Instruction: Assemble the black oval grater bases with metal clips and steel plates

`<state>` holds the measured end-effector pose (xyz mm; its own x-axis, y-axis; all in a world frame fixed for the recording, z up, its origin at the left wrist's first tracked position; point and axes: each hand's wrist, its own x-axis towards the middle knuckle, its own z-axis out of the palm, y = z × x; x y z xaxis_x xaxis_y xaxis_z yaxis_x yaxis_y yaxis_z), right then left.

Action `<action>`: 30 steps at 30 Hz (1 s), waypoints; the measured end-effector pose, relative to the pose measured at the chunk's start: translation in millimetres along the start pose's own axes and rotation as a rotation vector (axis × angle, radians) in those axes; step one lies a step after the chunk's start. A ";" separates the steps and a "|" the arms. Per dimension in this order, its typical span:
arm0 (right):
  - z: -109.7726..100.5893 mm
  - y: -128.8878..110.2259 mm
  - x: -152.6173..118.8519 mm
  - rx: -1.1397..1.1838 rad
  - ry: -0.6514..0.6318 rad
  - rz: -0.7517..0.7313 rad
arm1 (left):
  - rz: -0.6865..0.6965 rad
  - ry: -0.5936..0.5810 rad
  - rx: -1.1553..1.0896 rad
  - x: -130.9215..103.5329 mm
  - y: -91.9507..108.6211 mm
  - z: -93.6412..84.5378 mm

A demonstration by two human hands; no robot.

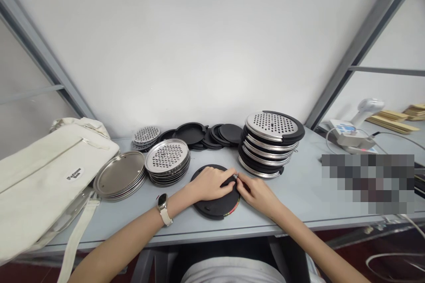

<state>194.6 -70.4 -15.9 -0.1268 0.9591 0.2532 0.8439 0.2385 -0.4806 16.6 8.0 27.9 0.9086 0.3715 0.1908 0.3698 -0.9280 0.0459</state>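
A black round disc [215, 208] lies on the table in front of me, with a red, yellow and green strip showing along its near right rim. My left hand [210, 183] rests over the disc, its thumb and fingers curled at the right rim. At that same spot my right hand [255, 192] is closed in a pinch, close to the left fingertips. A small shiny metal piece [235, 176] shows between the two hands; its kind is too small to tell. The fingertips partly hide it.
Behind are stacked metal grater discs [168, 155], plain metal discs [121, 172], black round covers [190, 133] and a tall stack of black-rimmed perforated discs [271, 126]. A white bag [56, 181] lies left on the grey table [139, 219]. A white handheld scanner [368, 108] stands right.
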 end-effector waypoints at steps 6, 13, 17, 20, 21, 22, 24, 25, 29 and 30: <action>-0.3 -1.3 0.3 0.020 0.000 0.003 | 0.000 0.004 -0.003 0.6 -0.3 0.4; 1.1 0.3 -0.7 0.044 0.007 0.004 | -0.015 -0.010 -0.002 0.6 1.2 -0.5; 2.7 1.1 -3.1 0.035 0.019 0.007 | -0.020 -0.018 -0.002 0.6 0.8 0.3; 2.8 0.8 -3.5 0.025 0.018 0.002 | -0.021 -0.022 -0.001 0.6 0.2 1.1; 2.5 0.5 -3.3 0.021 0.014 -0.003 | -0.020 -0.022 -0.001 0.6 0.0 1.5; 2.1 0.1 -2.9 0.012 0.012 -0.007 | -0.021 -0.022 -0.001 0.5 -0.2 1.9; 1.5 -0.3 -1.9 -0.018 0.010 -0.016 | -0.030 -0.020 0.001 0.5 -0.5 2.9; 1.3 -0.4 -1.3 -0.033 0.009 -0.020 | -0.039 -0.018 0.001 0.5 -0.6 3.3; 1.9 0.7 0.0 -0.059 0.000 -0.023 | -0.044 -0.016 -0.017 0.7 -0.8 3.1; 2.1 1.2 0.0 -0.056 -0.003 -0.023 | -0.032 -0.016 -0.022 0.7 -0.7 2.6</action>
<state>194.5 -69.7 -18.1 -0.1481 0.9538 0.2613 0.8686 0.2518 -0.4267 17.5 9.0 25.5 0.8995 0.4014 0.1728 0.3946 -0.9159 0.0735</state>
